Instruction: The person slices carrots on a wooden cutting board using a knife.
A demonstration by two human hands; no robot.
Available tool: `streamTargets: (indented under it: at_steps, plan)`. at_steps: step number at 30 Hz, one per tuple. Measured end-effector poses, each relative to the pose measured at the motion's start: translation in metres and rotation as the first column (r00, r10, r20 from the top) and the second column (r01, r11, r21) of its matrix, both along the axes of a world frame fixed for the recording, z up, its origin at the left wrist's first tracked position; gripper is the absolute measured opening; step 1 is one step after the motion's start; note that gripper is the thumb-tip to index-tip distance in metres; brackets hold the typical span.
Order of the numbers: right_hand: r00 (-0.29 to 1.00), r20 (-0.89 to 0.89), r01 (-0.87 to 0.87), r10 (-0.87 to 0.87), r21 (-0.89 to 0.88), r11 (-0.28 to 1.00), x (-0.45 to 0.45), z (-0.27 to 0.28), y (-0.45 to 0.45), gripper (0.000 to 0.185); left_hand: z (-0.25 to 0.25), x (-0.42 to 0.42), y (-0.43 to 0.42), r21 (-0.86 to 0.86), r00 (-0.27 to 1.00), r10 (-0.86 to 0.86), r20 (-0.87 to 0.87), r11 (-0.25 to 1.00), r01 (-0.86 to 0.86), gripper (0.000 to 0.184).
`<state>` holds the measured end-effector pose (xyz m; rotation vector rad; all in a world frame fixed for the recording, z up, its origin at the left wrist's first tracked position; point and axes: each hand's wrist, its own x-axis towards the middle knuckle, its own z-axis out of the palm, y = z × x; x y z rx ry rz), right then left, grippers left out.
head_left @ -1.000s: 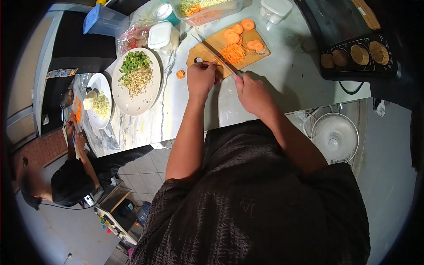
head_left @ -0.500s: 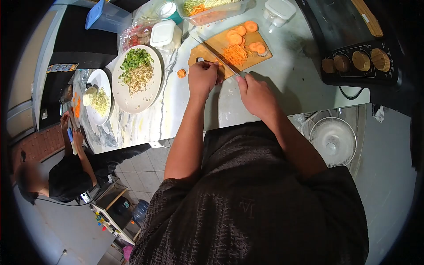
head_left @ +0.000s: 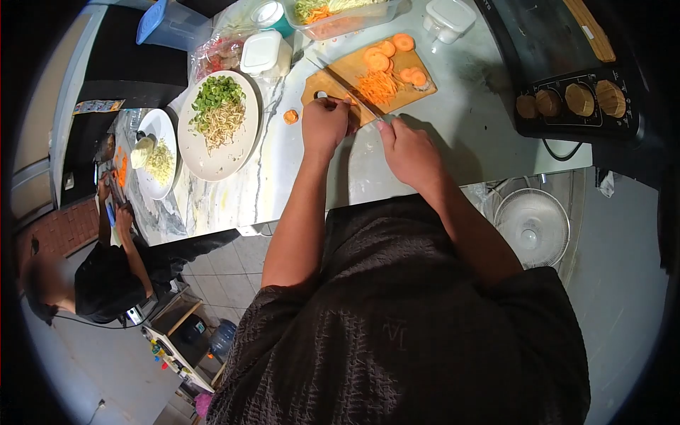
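A wooden cutting board (head_left: 340, 71) lies on the counter with shredded carrot (head_left: 378, 87) and round carrot slices (head_left: 377, 59) on it. My right hand (head_left: 409, 152) is closed round the handle of a knife (head_left: 345, 86), whose blade reaches up and left across the board. At the board's near left edge is my left hand (head_left: 326, 126), fingers bent and pressed together beside the blade; a bit of orange shows at the fingertips, too small to make out. One carrot piece (head_left: 290, 117) sits on the counter left of the board.
A plate (head_left: 234, 159) with greens and sprouts and a smaller plate (head_left: 159, 189) stand at left. Behind are a white-lidded container (head_left: 261, 53), a clear tub (head_left: 340, 27) and another container (head_left: 450, 18). A black appliance (head_left: 577, 106) stands right. A person (head_left: 106, 283) works far left.
The view has shifted slightly. My hands and the knife keep nearly the same place on the board. The other person's hands have moved a little at the far left.
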<state>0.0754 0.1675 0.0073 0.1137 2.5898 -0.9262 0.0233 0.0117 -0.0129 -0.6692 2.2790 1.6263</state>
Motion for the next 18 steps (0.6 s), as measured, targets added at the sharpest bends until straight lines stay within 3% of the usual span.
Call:
streamTargets:
  at_steps: [18]
  plan:
    - [1.000, -0.004, 0.022, -0.022, 0.035, 0.999, -0.0056, 0.0020, -0.0017, 0.042, 0.0021, -0.0008, -0.0001, 0.059, 1.000, 0.017, 0.016, 0.998, -0.018, 0.026]
